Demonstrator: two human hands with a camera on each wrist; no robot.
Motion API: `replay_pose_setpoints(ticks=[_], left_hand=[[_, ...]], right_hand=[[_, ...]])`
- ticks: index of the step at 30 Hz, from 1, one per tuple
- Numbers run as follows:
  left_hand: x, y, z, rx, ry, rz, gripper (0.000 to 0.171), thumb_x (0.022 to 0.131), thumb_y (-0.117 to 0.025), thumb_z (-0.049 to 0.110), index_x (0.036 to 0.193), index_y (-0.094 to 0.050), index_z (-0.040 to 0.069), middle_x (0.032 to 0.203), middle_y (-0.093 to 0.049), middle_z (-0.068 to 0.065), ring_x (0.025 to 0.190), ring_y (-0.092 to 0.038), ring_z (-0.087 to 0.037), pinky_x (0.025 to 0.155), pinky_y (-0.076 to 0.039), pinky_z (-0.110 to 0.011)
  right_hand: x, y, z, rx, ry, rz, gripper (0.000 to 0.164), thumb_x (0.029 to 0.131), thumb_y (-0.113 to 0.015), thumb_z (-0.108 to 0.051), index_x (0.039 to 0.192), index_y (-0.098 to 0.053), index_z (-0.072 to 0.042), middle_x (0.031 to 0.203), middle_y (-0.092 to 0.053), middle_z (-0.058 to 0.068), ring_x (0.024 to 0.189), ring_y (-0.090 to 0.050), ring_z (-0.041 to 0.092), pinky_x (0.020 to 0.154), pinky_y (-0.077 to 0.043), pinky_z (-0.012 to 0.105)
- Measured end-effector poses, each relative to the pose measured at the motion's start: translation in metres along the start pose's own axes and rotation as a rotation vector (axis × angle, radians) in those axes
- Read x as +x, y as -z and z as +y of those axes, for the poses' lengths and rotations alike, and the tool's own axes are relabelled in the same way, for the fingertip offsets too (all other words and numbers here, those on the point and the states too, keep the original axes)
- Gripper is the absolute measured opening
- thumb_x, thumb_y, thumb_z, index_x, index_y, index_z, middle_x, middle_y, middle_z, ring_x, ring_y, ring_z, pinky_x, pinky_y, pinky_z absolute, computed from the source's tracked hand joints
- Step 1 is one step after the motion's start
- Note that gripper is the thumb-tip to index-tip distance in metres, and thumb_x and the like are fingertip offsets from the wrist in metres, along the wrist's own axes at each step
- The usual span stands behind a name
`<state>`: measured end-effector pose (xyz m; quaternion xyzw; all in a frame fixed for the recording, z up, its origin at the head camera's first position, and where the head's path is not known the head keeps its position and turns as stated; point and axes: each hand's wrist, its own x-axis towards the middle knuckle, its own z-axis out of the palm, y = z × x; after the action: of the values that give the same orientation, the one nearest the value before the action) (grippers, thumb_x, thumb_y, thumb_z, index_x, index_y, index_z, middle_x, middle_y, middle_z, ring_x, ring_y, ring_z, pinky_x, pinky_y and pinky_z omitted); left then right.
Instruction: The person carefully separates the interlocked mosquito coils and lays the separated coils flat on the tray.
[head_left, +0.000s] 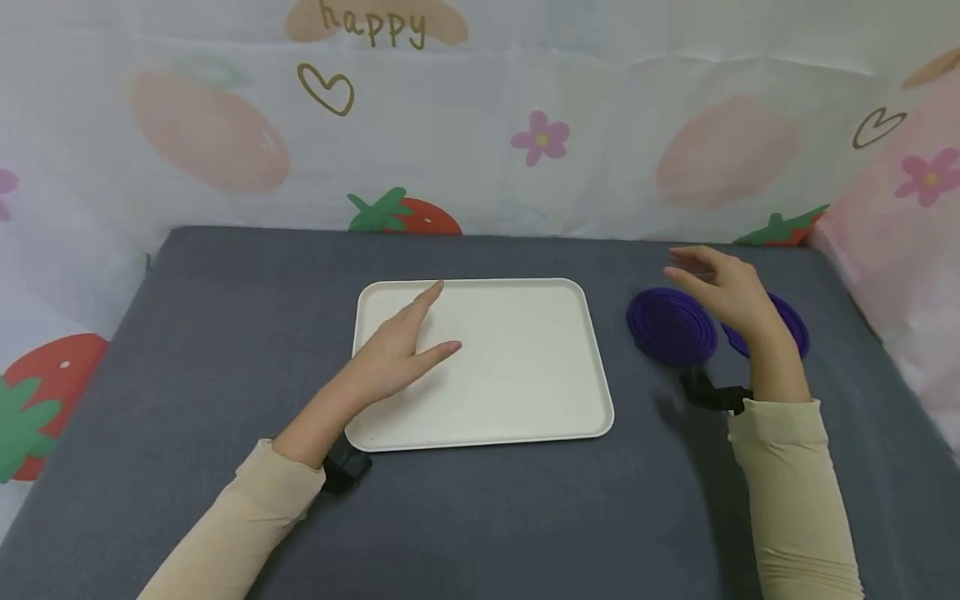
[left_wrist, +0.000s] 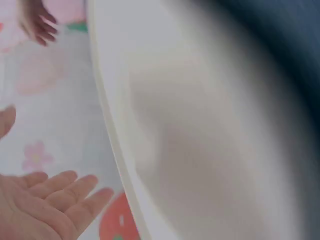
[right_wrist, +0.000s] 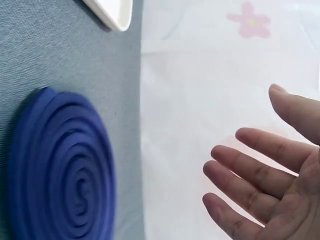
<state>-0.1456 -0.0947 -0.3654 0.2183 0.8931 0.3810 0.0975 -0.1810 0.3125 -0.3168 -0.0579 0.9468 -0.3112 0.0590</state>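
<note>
A cream rectangular tray (head_left: 510, 367) with rounded corners lies on the dark grey cloth. Over its left part hovers my left hand (head_left: 390, 354), thumb spread and fingers straight, holding nothing; the left wrist view shows that palm (left_wrist: 45, 210) with the tray wall beside it. To the right of the tray lie two purple-blue spiral coils. The nearer coil (head_left: 671, 327) shows whole, while the other coil (head_left: 791, 325) is partly covered by my right hand (head_left: 723, 287). That hand hangs above them with loosely bent, vacant fingers. In the right wrist view one coil (right_wrist: 65, 170) appears close up.
A printed curtain (head_left: 480, 125) with strawberries and flowers rises behind the table's back edge and along both sides. Each wrist carries a black camera mount, one at the left wrist (head_left: 345, 467) and one at the right wrist (head_left: 712, 393). Grey cloth (head_left: 525, 525) spreads in front of the tray.
</note>
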Motion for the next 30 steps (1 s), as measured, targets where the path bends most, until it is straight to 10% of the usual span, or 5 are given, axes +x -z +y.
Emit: replay_pose_setpoints(ticks=[14, 21, 30], left_hand=[[0.008, -0.081, 0.047, -0.990, 0.161, -0.086, 0.047, 0.092, -0.057, 0.004, 0.135, -0.042, -0.006, 0.134, -0.050, -0.022, 0.121, -0.052, -0.028, 0.097, -0.046, -0.032], [0.020, -0.105, 0.064, -1.153, 0.157, -0.109, 0.046, 0.090, -0.054, -0.005, 0.134, -0.043, -0.010, 0.135, -0.047, -0.025, 0.123, -0.049, -0.034, 0.097, -0.046, -0.031], [0.033, -0.131, 0.080, -1.254, 0.180, -0.123, 0.045, 0.088, -0.051, -0.013, 0.132, -0.043, -0.013, 0.133, -0.048, -0.028, 0.123, -0.048, -0.034, 0.098, -0.045, -0.032]], right_hand=[[-0.026, -0.016, 0.047, 0.191, -0.131, 0.142, 0.058, 0.098, -0.046, -0.040, 0.137, -0.045, 0.003, 0.128, -0.052, 0.021, 0.118, -0.046, 0.032, 0.097, -0.039, 0.051], [-0.037, -0.019, 0.064, 0.306, -0.117, 0.192, 0.048, 0.098, -0.053, -0.026, 0.129, -0.048, 0.010, 0.093, -0.058, -0.026, 0.088, -0.055, -0.005, 0.073, -0.047, 0.012], [-0.044, -0.020, 0.083, 0.729, -0.129, 0.218, 0.019, 0.094, -0.052, 0.002, 0.112, -0.052, 0.007, 0.085, -0.067, -0.012, 0.079, -0.064, -0.001, 0.068, -0.053, 0.013]])
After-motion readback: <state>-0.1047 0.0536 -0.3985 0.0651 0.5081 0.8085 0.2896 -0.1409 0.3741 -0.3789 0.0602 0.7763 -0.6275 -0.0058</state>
